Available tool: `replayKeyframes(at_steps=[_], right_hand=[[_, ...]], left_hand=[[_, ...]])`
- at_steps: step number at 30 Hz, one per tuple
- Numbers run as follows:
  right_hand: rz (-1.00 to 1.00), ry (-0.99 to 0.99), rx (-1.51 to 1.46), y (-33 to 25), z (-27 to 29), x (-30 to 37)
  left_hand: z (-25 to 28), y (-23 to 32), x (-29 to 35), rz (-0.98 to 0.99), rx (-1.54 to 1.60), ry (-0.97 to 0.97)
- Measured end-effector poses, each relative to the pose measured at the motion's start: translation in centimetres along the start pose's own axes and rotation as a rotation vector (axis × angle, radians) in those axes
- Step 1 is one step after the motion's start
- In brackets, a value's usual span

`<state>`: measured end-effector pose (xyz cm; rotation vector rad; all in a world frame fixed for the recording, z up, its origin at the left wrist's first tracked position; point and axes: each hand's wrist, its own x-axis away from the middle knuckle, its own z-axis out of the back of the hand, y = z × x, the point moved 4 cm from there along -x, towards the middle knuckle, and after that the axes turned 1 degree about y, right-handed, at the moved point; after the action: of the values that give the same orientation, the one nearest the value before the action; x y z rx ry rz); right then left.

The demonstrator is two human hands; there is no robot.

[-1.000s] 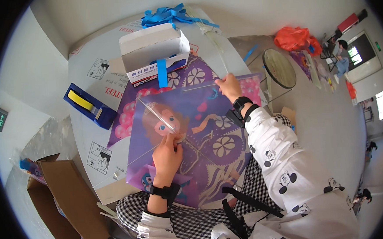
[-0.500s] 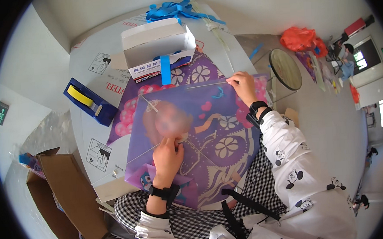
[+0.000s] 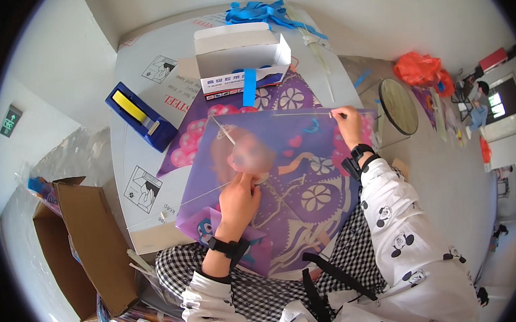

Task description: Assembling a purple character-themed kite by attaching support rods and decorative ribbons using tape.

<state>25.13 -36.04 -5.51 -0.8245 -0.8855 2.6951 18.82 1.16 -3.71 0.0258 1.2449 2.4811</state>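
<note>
Compared with a second ago, the right hand is found farther right along the upper edge of the translucent purple sheet, and the whole scene is seen shifted to the right; the left hand is kept near the middle of the sheet's left half. The sheet is laid partly on the grey surface and partly over the checked cloth on the lap, with a second printed sheet covered in part beneath it. The fingers of the right hand are pinched on the end of the upper rod, right at the sheet's edge, most of the sheet being spread to their left and below. The fingers of the left hand are pressed together on the diagonal rod, just below the blurred part of the printed figure; their exact contact is partly hidden. A blue tape dispenser is set left of the sheet, well apart from both hands, and a white box is stood above it
</note>
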Motion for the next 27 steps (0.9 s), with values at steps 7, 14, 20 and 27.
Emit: replayKeyframes(at_steps=[7, 14, 20, 27], right_hand=[[0.05, -0.014, 0.25, 1.1, 1.7, -0.5], [0.455, -0.709, -0.031, -15.5, 0.3, 9.4], [0.556, -0.89, 0.244, -15.6, 0.8, 15.3], [0.433, -0.864, 0.287, -11.0, 2.1, 11.6]], left_hand=[[-0.2, 1.0, 1.1, -0.139, -0.126, -0.011], [0.6, 5.6, 8.0, -0.179, -0.395, -0.167], [3.3, 4.9, 12.6, 0.043, -0.795, -0.197], [8.1, 1.4, 14.7, 0.251, -1.103, -0.117]])
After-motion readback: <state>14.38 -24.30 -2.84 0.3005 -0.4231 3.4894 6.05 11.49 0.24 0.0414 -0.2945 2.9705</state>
